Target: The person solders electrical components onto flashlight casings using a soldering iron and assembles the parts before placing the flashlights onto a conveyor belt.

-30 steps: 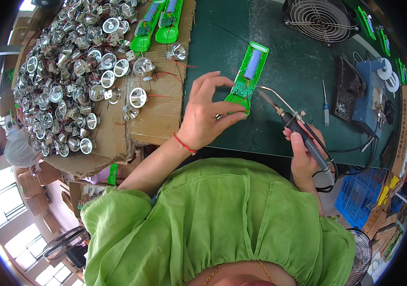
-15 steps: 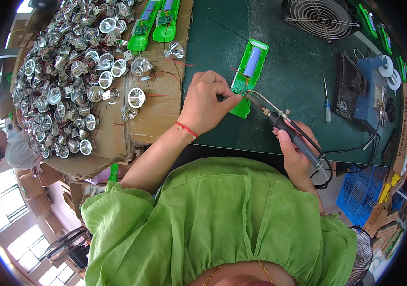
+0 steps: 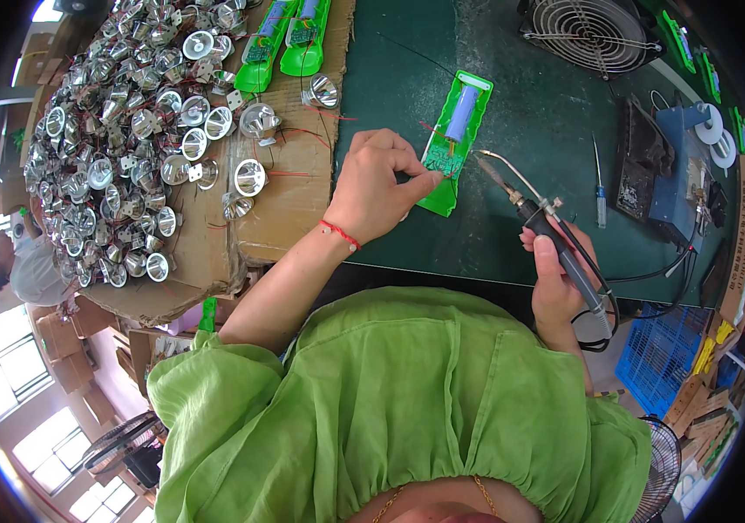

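A green plastic housing [image 3: 444, 199] lies on the bench with a blue cylindrical battery [image 3: 461, 113] and a small green circuit board [image 3: 445, 160] inside. My left hand [image 3: 378, 180] is closed in a pinch at the board's lower left edge; whatever is between thumb and finger is too small to make out. Held in my right hand [image 3: 555, 275] is a soldering iron [image 3: 555, 235] with a thin curved metal tube alongside its tip. That tip points toward the board from the right, apart from it.
Many silver reflector cups with wires [image 3: 141, 126] are heaped on cardboard [image 3: 289, 205] at the left. Two similar green housings [image 3: 304, 54] lie beyond. On the right are a screwdriver [image 3: 600, 187], a blue solder-feeding unit [image 3: 673, 166] with spools and a grilled fan [image 3: 590, 35].
My right hand has drawn the soldering iron back to the right and slightly down, so its tip has left the board. My left hand stays almost where it was.
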Motion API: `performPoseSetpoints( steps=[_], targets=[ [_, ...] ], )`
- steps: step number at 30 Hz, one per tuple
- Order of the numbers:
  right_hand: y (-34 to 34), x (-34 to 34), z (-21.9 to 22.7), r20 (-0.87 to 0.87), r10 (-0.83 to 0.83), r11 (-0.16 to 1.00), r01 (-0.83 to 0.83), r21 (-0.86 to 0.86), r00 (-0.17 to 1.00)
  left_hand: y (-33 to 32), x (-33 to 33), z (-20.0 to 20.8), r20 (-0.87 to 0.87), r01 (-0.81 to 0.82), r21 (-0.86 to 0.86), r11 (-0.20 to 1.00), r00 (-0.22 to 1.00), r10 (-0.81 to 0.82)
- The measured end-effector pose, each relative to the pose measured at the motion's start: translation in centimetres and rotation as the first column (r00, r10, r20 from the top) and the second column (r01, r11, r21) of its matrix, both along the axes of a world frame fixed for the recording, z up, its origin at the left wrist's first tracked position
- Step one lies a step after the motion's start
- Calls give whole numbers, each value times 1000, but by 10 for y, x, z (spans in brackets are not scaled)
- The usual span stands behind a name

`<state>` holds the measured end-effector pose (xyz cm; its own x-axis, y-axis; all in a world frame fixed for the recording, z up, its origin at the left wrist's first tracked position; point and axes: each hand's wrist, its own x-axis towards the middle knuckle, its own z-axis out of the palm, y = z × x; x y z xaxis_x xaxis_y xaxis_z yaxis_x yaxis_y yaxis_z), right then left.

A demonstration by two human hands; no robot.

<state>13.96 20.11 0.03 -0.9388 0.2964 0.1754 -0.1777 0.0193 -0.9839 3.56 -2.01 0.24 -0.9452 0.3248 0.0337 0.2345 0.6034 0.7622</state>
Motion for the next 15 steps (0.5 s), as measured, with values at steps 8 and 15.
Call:
performPoseSetpoints(
  steps=[8, 15],
  targets=[
    [10, -6, -3, -19, -19, 999, 20, 30, 1000, 3, 0, -3, -25, -19, 10, 1000, 1000, 19],
    [24, -10, -8, -4, -62, 998, 62, 8, 998, -5, -4, 16, 102, -145, 169, 975, 986, 129]
  ],
)
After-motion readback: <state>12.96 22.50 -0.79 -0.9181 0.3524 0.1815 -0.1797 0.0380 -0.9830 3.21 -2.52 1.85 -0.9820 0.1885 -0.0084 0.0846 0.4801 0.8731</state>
